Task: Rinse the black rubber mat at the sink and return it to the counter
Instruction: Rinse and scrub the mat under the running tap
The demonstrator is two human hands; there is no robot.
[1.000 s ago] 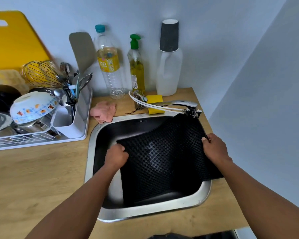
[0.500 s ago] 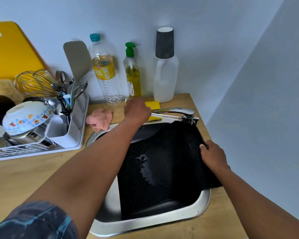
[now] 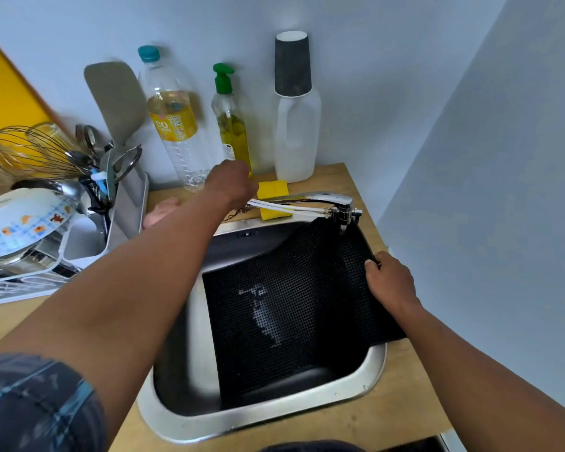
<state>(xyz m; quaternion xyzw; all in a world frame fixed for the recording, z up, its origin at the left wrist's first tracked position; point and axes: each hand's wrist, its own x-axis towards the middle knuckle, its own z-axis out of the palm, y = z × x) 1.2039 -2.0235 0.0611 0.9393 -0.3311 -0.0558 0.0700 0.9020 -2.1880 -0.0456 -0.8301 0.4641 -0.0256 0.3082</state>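
Observation:
The black rubber mat [image 3: 294, 308] hangs curved inside the steel sink [image 3: 265, 419], its right edge raised over the sink's right rim, under the spout of the chrome faucet [image 3: 327, 199]. My right hand [image 3: 390, 282] grips that raised right edge. My left hand [image 3: 232, 184] reaches over the back of the sink to the base of the faucet, fingers curled down over the spot where the handle sits; the handle itself is hidden under the hand. No water stream shows.
Behind the sink stand a plastic bottle [image 3: 173, 119], a green-pump soap bottle [image 3: 230, 125] and a white jug [image 3: 296, 125]. A yellow sponge [image 3: 272, 190] and pink cloth [image 3: 159, 213] lie by the faucet. A dish rack [image 3: 79, 243] fills the wooden counter's [image 3: 405, 415] left side.
My left hand let go of the mat's left edge and rose to the faucet base. The mat's left side dropped into the sink. The right hand kept its hold.

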